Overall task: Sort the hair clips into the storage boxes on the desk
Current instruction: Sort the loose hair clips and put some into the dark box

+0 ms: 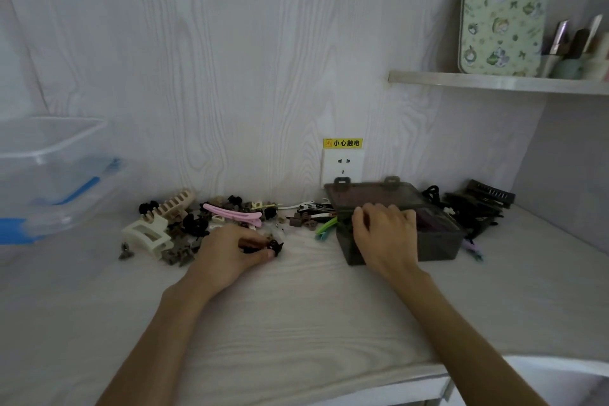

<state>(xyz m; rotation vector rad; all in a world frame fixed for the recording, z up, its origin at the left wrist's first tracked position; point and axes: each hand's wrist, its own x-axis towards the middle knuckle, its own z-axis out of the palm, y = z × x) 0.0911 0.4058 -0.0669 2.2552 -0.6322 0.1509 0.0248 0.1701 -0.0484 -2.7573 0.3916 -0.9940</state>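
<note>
Left hand (230, 250) pinches a small black clip (275, 246) for sorting, while the open right hand (384, 231) steadies the dark storage box (438, 241) beneath it.

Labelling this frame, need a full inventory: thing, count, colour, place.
hair clips: many, black, brown, cream, pink, piled on desk left of centre
small clip: one, black, at left fingertips
storage box: one, smoky grey, desk right
clear bin: one, blue latches, far left
dark clips: several, behind box
socket: one, white, wall
shelf: one, upper right
left hand: pinching small clip
right hand: on box
</note>
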